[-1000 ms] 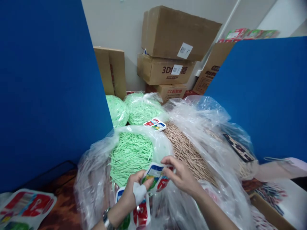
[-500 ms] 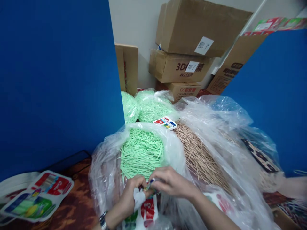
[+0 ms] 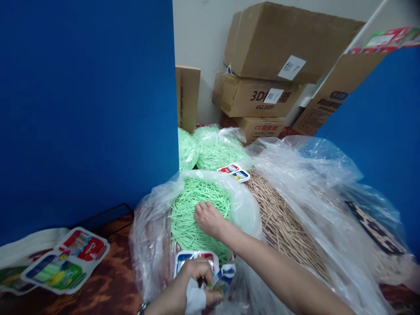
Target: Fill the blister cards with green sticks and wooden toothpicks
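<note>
My right hand (image 3: 210, 219) reaches into a heap of thin green sticks (image 3: 187, 218) in an open clear plastic bag (image 3: 246, 205). Its fingers are curled down onto the sticks, and the fingertips are hidden. Nearer to me, my left hand (image 3: 197, 273) is closed on a small printed plastic packet (image 3: 226, 278), crumpled at its top. A white wrap (image 3: 196, 299) covers part of this hand. Just behind the left hand, a printed packet with blue and red panels (image 3: 197, 256) lies against the front of the green sticks.
Brown sticks (image 3: 282, 218) fill another plastic bag to the right. Printed packets (image 3: 65, 260) lie at the left, and another packet (image 3: 234, 172) lies behind the heap. Cardboard boxes (image 3: 262, 96) are stacked at the back. Blue panels (image 3: 88, 109) rise on both sides.
My right hand has left the packet by my left hand and moved forward onto the green sticks. The left hand keeps the packet. The view has shifted slightly left.
</note>
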Available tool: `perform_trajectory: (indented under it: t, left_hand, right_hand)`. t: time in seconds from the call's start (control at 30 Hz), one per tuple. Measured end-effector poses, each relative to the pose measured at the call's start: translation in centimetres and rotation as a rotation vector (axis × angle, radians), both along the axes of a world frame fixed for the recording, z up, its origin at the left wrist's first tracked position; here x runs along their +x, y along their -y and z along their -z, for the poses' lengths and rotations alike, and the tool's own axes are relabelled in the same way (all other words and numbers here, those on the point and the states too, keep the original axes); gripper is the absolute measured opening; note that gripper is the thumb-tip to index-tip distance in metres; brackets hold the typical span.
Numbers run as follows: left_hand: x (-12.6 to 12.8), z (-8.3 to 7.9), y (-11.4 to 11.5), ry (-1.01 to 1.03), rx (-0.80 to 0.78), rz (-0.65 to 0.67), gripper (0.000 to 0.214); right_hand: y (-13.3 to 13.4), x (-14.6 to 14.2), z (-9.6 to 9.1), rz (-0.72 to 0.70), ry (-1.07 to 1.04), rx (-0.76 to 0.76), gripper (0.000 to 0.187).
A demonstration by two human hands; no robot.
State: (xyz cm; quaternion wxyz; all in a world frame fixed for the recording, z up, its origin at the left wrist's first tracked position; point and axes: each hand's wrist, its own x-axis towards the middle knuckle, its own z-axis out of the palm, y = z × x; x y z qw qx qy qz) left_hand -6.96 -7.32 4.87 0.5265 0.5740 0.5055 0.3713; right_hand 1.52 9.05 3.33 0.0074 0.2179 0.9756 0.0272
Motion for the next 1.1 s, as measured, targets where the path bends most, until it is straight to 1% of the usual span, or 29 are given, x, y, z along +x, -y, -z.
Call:
perform_trajectory:
  t: [0.07, 0.17, 0.27, 0.37, 0.5, 0.6, 0.63, 0.73, 0.77, 0.8, 0.9, 1.0, 1.1]
  left_hand:
    - [-0.1, 0.2, 0.1, 0.010, 0.013, -0.023, 0.030]
    - [-0.3, 0.0, 0.0, 0.035, 0.024, -0.041, 0.032]
    - [-0.4, -0.3, -0.4, 0.079, 0.044, -0.043, 0.032]
    - [-0.3, -0.6, -1.1, 0.118, 0.051, -0.068, 0.033]
    - [0.0, -0.8, -2.0, 0.115, 0.030, -0.132, 0.031]
    - [-0.2, -1.0, -2.3, 0.079, 0.059, -0.162, 0.030]
    - [-0.3, -1.0, -2.4, 0.080, 0.063, -0.167, 0.029]
    - [-0.8, -0.9, -2.3, 0.085, 0.060, -0.183, 0.026]
    - [-1.0, -0.7, -2.3, 0.081, 0.070, -0.195, 0.026]
    - [-1.1, -0.5, -2.3, 0.073, 0.085, -0.212, 0.027]
    - [-1.6, 0.4, -2.7, 0.021, 0.147, -0.296, 0.029]
    - [-1.9, 0.8, -3.4, -0.058, 0.213, -0.379, 0.031]
    - [-2.0, 0.3, -4.1, -0.134, 0.276, -0.417, 0.031]
  right_hand:
    - [-0.2, 0.1, 0.0, 0.005, 0.003, -0.015, 0.016]
    - [-1.0, 0.7, -0.5, 0.038, -0.022, -0.073, 0.016]
    - [-1.8, 1.7, -1.6, 0.101, -0.083, -0.166, 0.014]
    - [-2.3, 2.5, -2.9, 0.184, -0.198, -0.292, 0.013]
    - [-2.8, 2.9, -4.2, 0.249, -0.444, -0.545, 0.024]
    - [-3.1, 3.0, -4.2, 0.243, -0.552, -0.704, 0.030]
    - [-3.1, 3.0, -4.1, 0.244, -0.588, -0.803, 0.030]
    - [-3.0, 3.0, -4.1, 0.275, -0.721, -1.168, 0.034]
    - [-3.0, 3.0, -4.4, 0.300, -0.776, -1.258, 0.037]
    - [-2.9, 3.1, -4.9, 0.326, -0.840, -1.308, 0.038]
    - [-2.5, 3.2, -7.2, 0.362, -1.109, -1.348, 0.035]
    - [-1.2, 3.4, -10.1, 0.287, -1.343, -1.327, 0.028]
    - [1.0, 3.2, -11.9, 0.210, -1.462, -1.322, 0.022]
